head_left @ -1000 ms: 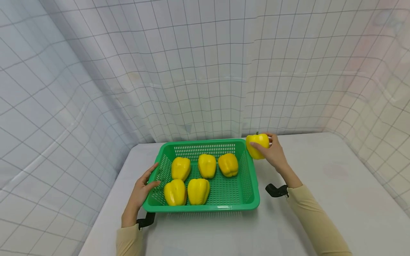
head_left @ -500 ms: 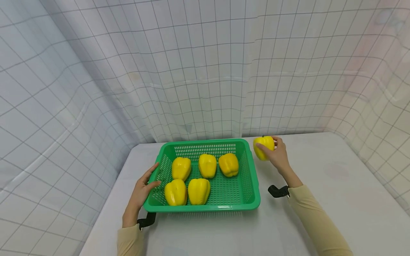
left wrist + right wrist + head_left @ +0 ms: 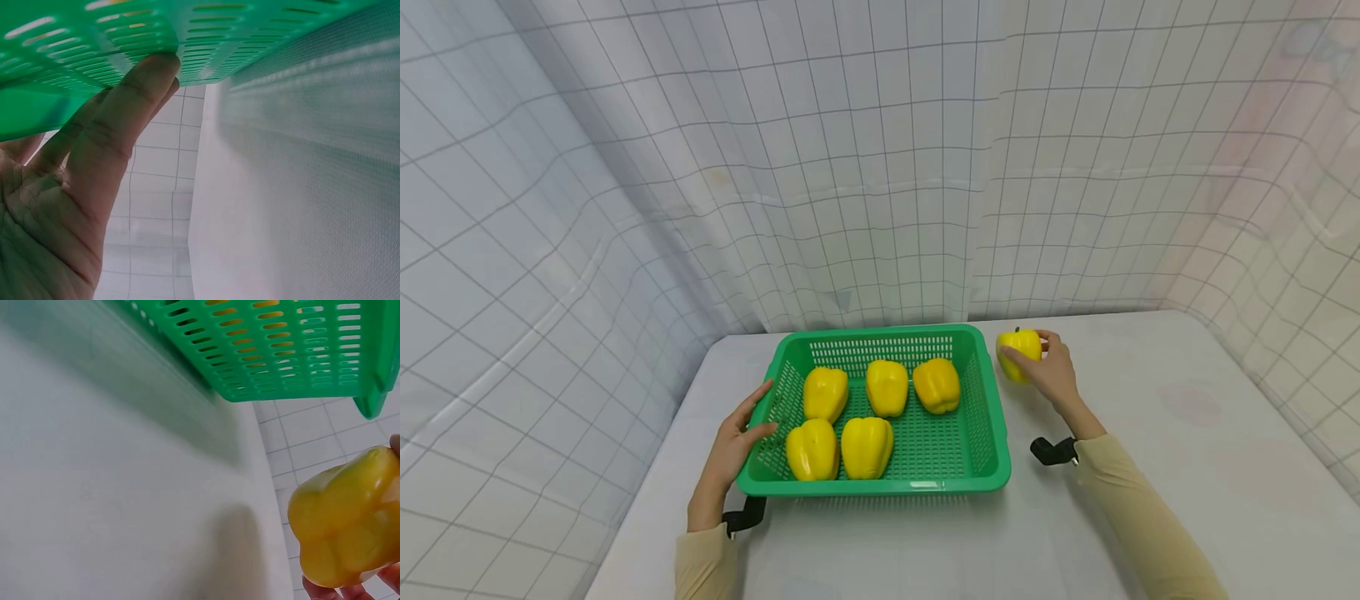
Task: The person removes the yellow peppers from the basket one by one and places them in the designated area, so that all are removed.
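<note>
A green slotted plastic basket point(image 3: 887, 487) stands on the white table with several yellow bell peppers point(image 3: 867, 448) lying inside. At its left side my left hand point(image 3: 732, 446) grips the rim, thumb over the inside and fingers along the outer wall; the left wrist view shows fingers point(image 3: 125, 119) against the slotted wall. To the right of the basket, my right hand point(image 3: 1051, 371) holds another yellow bell pepper point(image 3: 1018, 353) with its green stem up. In the right wrist view that bell pepper point(image 3: 347, 519) is above the table, its shadow on the surface below.
Behind the white table point(image 3: 1150, 433) hangs a white curtain with a dark grid point(image 3: 880, 183), which also encloses both sides. A black wrist-worn device point(image 3: 1052, 451) sits at the right wrist, and another point(image 3: 743, 514) at the left.
My right hand has carried the bell pepper rightward, away from the basket's right rim, and then slightly lower. My left hand keeps its place on the basket.
</note>
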### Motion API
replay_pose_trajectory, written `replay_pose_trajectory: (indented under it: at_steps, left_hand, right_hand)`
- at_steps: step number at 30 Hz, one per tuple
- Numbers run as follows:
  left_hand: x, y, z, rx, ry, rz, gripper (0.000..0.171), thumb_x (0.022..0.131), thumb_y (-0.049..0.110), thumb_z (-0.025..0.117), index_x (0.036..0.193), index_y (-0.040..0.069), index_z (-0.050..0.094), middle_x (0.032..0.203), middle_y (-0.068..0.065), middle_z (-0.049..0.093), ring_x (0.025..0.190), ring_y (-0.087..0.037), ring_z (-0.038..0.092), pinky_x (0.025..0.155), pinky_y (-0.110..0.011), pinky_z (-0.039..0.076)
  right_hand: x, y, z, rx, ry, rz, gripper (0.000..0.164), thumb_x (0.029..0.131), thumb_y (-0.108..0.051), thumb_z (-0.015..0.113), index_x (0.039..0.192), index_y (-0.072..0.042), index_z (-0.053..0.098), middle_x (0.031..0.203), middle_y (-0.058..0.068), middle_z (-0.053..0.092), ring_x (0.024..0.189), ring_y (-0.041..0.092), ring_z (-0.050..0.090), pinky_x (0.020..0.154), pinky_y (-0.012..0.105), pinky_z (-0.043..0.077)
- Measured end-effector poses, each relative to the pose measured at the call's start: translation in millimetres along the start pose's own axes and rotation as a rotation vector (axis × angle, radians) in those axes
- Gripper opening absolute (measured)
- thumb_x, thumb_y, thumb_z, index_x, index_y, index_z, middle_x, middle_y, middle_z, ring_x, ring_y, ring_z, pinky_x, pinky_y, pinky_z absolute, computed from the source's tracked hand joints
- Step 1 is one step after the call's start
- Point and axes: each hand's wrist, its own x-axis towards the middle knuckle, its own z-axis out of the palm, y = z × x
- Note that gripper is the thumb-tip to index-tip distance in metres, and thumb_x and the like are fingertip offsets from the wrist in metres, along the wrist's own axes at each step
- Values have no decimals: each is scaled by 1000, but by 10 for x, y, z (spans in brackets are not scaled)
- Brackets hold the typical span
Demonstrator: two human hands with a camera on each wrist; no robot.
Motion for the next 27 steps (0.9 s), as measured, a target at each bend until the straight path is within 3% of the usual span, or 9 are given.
replay_pose_trajectory:
  at_steps: [7,18,27]
  left_hand:
    - [17,-3,-2,-6,4,9,64,93,9,58,151,20,30,147,-18,34,110,-31,50,77,-29,50]
    - [14,-10,-24,-5,1,-31,64,93,6,57,150,16,31,149,-19,29,117,-36,45,79,-27,48]
    - [13,-8,2,-21,4,-2,64,93,9,58,150,19,31,149,-16,31,114,-33,47,78,-27,49]
  right_hand:
    - [22,88,46,-29,1,6,91,80,-59,64,141,0,33,129,27,39,109,38,41,85,49,37]
    - [33,143,67,-69,-18,27,93,81,-61,63,141,2,32,128,28,41,110,39,43,89,52,37]
    - [58,180,90,-86,-37,22,93,82,-60,61,141,5,32,126,29,43,110,39,45,89,51,38]
